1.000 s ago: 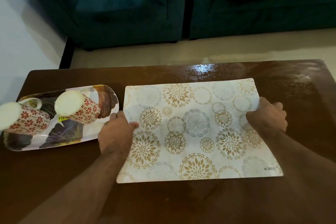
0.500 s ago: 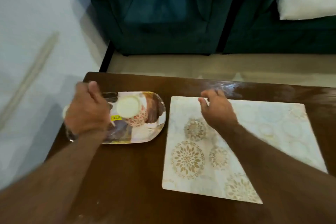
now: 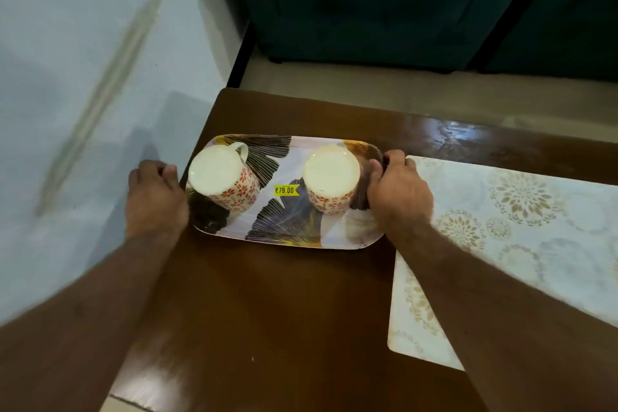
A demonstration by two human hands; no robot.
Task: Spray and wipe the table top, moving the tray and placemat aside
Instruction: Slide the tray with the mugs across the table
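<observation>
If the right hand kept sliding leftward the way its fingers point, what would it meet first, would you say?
Probably the nearer mug, just beyond the right hand gripping the tray end; depth is uncertain.

Two mugs stand upside down, pale bases up: one (image 3: 223, 180) with red flowers and a handle at the far side, the other (image 3: 331, 179) to its right. A yellow price sticker (image 3: 286, 190) lies between them. Beyond, a dark teal sofa (image 3: 384, 0); at left a pale wall (image 3: 83, 60) with a blurred streak, perhaps a pipe.
</observation>
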